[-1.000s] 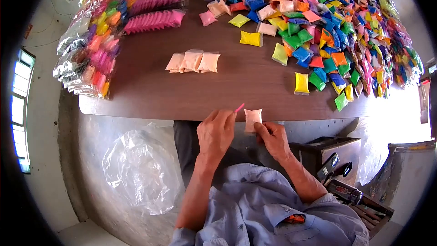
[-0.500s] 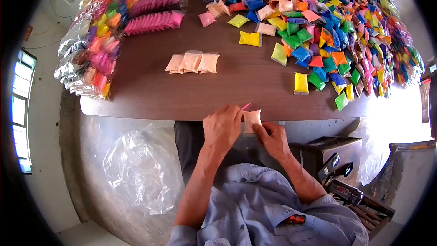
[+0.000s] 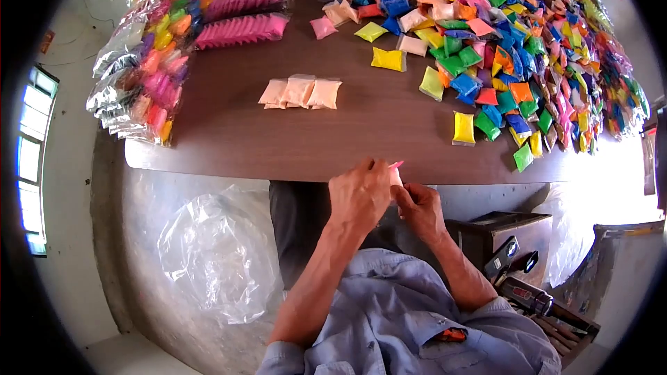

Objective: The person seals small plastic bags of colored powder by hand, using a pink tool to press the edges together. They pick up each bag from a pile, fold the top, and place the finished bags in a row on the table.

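At the table's front edge, my left hand is closed, with a small pink stick-like piece jutting out beside its fingertips. Just right of it, my right hand pinches a pale peach packet, which is mostly hidden between the two hands. Farther back on the table lie several overlapping peach packets in a short row. A yellow packet lies beyond my right hand.
A large heap of coloured packets covers the back right of the brown table. Bagged packets line the left side, near two pink bundles. Clear plastic lies on the floor; a wooden cabinet stands right.
My left hand has moved right, across the peach packet, which now shows much less. The pink piece has moved right with it. The view has shifted slightly.
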Demonstrator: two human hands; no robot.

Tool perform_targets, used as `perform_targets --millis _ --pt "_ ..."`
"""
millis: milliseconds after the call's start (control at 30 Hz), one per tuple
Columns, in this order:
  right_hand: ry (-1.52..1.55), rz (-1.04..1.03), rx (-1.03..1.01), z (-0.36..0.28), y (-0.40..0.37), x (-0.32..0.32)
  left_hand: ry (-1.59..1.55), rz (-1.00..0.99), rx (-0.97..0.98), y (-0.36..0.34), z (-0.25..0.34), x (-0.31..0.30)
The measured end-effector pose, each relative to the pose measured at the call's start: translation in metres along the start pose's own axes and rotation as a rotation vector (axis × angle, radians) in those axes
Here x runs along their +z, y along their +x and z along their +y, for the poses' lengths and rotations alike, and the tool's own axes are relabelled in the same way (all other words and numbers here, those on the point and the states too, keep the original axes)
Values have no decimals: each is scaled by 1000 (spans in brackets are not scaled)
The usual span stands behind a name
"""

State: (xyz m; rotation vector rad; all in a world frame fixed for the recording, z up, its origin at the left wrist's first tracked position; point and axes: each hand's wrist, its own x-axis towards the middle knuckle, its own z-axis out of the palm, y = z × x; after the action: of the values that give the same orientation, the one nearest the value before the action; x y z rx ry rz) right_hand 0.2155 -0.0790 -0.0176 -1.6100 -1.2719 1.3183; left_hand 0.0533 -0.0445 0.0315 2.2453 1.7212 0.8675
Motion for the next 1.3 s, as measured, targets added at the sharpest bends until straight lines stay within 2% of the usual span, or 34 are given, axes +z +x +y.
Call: perform_targets --millis 133,200,333,400,433,467,533,567,633,667,733,767,800,867,967,1133,1233,1300 --pt "80 16 15 -6 -4 1 37 50 -101 -4 -13 -1" --pt "338 129 47 -4 -5 7 -157 153 -97 -6 -15 -12" --pt "530 185 121 -26 -16 25 -323 167 -133 -19 -11 -14" --pt "424 -37 154 -27 -21 29 -343 170 -153 -27 -16 -8" --pt "406 -112 70 -23 -23 32 -363 177 -173 -30 -18 -5" --pt "402 -112 70 -16 -23 31 -365 179 -175 -33 -19 -4" --pt "-120 -121 -177 -9 -22 23 -357 139 -236 -38 -22 -4" --pt "-126 -125 -176 -9 -24 18 -360 142 -242 -39 -22 -4" --pt "-116 122 -318 -23 -30 7 -371 180 -177 -40 -20 -4" --pt "-120 119 -320 -26 -23 1 -373 184 -180 -39 -17 -3" --pt "-506 465 -872 -37 0 -11 -353 152 -195 -33 -8 2" --pt "-541 402 -782 -38 3 -13 -337 168 -184 -30 -7 8" --pt "-545 407 -781 -36 8 -14 -342 167 -181 -27 -6 11" --pt "-648 285 -802 -25 20 -11 -194 111 -171 -18 -7 12" --pt "-644 322 -831 -17 25 -8 -85 107 -178 -11 -27 14" --pt "-641 335 -837 -13 25 -6 -138 111 -214 0 -29 0" --pt "-599 415 -845 -12 24 -2 -210 138 -105 1 -14 1" --pt "-576 415 -876 -11 26 -3 -158 64 -67 3 -6 3"
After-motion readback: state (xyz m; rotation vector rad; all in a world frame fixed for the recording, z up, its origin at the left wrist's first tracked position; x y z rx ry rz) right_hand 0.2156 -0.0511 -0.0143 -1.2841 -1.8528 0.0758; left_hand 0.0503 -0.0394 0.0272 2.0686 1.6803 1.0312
